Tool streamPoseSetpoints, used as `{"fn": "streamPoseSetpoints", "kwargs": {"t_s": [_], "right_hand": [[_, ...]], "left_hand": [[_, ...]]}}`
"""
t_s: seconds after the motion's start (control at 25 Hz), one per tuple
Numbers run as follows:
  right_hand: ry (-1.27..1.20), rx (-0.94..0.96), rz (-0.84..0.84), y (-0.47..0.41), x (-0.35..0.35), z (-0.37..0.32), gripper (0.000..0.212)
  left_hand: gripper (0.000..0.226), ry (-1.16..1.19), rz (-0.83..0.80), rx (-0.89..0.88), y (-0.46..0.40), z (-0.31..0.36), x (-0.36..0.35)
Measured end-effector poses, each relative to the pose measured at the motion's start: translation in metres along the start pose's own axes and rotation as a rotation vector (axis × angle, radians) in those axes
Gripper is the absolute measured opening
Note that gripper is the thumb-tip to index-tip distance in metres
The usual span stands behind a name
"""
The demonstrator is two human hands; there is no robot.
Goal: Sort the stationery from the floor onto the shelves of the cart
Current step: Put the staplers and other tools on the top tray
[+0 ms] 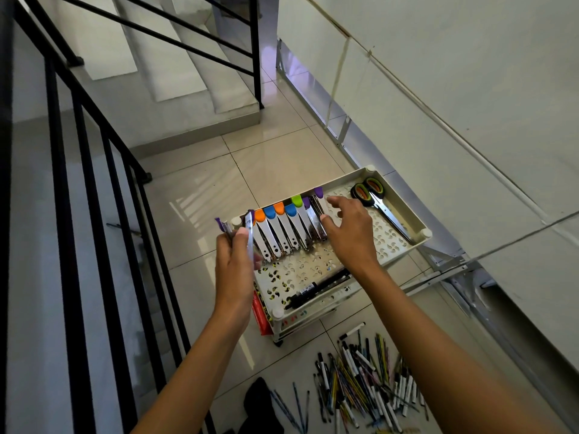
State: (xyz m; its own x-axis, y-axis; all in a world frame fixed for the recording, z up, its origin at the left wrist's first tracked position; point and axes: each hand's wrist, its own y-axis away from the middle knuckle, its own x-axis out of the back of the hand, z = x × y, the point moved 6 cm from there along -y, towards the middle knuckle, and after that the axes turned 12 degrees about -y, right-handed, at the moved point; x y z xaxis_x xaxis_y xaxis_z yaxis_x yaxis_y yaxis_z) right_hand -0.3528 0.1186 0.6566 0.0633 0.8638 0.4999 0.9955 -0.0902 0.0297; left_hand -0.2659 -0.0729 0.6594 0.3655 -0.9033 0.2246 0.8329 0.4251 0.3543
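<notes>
Dim daylight | glare on floor tiles (185,211) toward 9 o'clock | wide-angle bending at edges | hands slightly blurred

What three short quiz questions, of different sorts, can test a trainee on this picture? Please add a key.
1. True or false: the scissors lie on the floor.
2. Which hand holds stationery? A) left hand B) right hand
3. Fill in: the pile of pens is on the ____.

Key: 1. False, they lie on the top shelf of the cart, right of the row of staplers. 2. A, it grips a purple-capped pen; the right hand's fingers are spread over the staplers. 3. Floor.
</notes>
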Motion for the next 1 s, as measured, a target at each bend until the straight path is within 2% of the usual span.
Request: {"fn": "streamPoseSetpoints", "kwargs": {"t_s": [0.2,0.28,0.36,0.6,0.68,0.72,0.8,0.84,0.92,1.0], "right_hand": [[-0.427,-0.083,-0.259,0.046,-0.016,-0.036,0.028],[-0.411,-0.059,-0.236,0.056,-0.014,-0.039,0.030],[-0.323,-0.031,-0.178,0.056,-0.007,-0.035,0.041],[-0.232,-0.029,-0.098,0.050,0.004,-0.025,0.040],[-0.241,-0.055,-0.074,0.043,0.010,-0.025,0.037],[-0.239,-0.083,-0.065,0.037,0.015,-0.023,0.034],[-0.163,-0.117,-0.034,0.018,0.029,-0.018,0.026],[-0.097,-0.115,-0.015,0.007,0.036,-0.015,0.026],[0.028,-0.109,-0.010,-0.014,0.041,-0.006,0.030],[0.119,-0.122,-0.059,-0.028,0.033,0.004,0.030]], "left_hand": [[0.058,0.164,-0.276,0.000,0.014,0.023,-0.043],[0.065,0.207,-0.349,-0.024,0.018,0.028,-0.056],[0.073,0.198,-0.401,-0.027,0.021,0.028,-0.064],[0.100,0.010,-0.559,-0.055,0.024,0.023,-0.075],[0.098,-0.107,-0.491,-0.083,0.023,0.026,-0.071],[0.085,-0.193,-0.378,-0.113,0.020,0.028,-0.062],[0.049,-0.334,-0.042,-0.179,0.012,0.033,-0.033],[0.042,-0.347,0.072,-0.180,0.009,0.030,-0.020],[0.051,-0.370,0.132,-0.125,0.000,0.010,-0.006],[0.061,-0.414,0.065,-0.058,-0.006,-0.015,-0.008]]}}
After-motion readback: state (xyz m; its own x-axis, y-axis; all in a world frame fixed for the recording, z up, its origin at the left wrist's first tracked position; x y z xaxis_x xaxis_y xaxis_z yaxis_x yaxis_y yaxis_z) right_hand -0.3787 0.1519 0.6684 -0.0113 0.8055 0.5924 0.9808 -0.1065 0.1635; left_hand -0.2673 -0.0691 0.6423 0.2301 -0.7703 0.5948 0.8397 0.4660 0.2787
